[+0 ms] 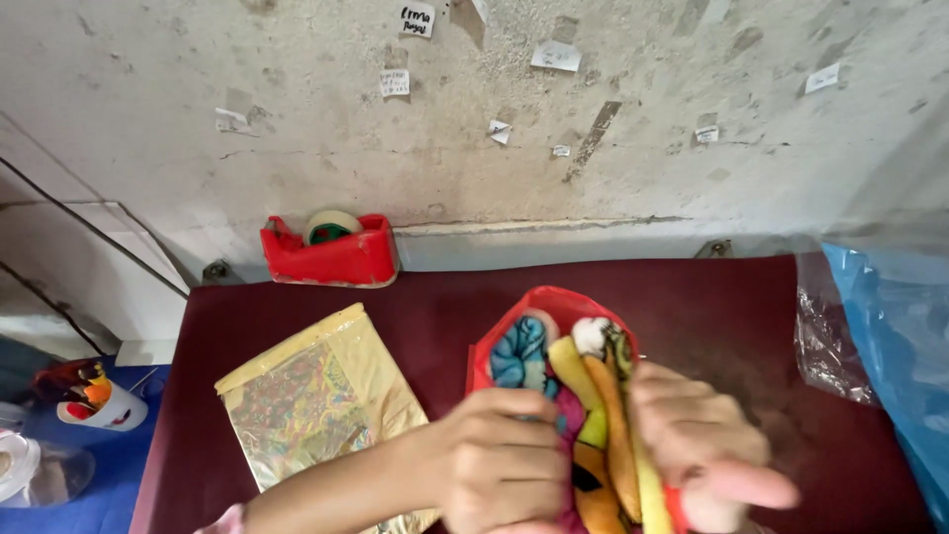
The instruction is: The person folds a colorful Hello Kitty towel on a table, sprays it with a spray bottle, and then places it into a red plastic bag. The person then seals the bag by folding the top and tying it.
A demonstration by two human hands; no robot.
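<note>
Maroon and smooth, the bench (712,307) filled the lower frame below a rough, stained plaster wall (297,99) dotted with small paper scraps and tape marks. Crinkled blue plastic sheeting (895,336) hung at the right edge, with a patch of clear, wrinkled film (825,346) beside it.

Left of centre on the bench lay a flat, glossy gold packet (316,396), rectangular, with a patterned cloth showing through its clear face. Just right of it, near the bottom middle, was a bundle of soft, brightly printed fabric (583,396) in blue, yellow, orange and pink, folded into thick rolls and sitting in a red plastic bag (554,302) whose mouth stood open toward the wall.

Both hands worked at this bundle. The left hand (499,460) came in from the lower left on a bare forearm, fingers curled tight around the fabric's left side, knuckles up. The right hand (707,445) gripped the right side, fingers bent over the yellow and orange folds, one finger blurred and pointing right.

Against the wall stood a red plastic tape dispenser (331,252), blocky, holding a pale roll. At the far left, below the bench, a small white cup (104,405) held coloured bits.
</note>
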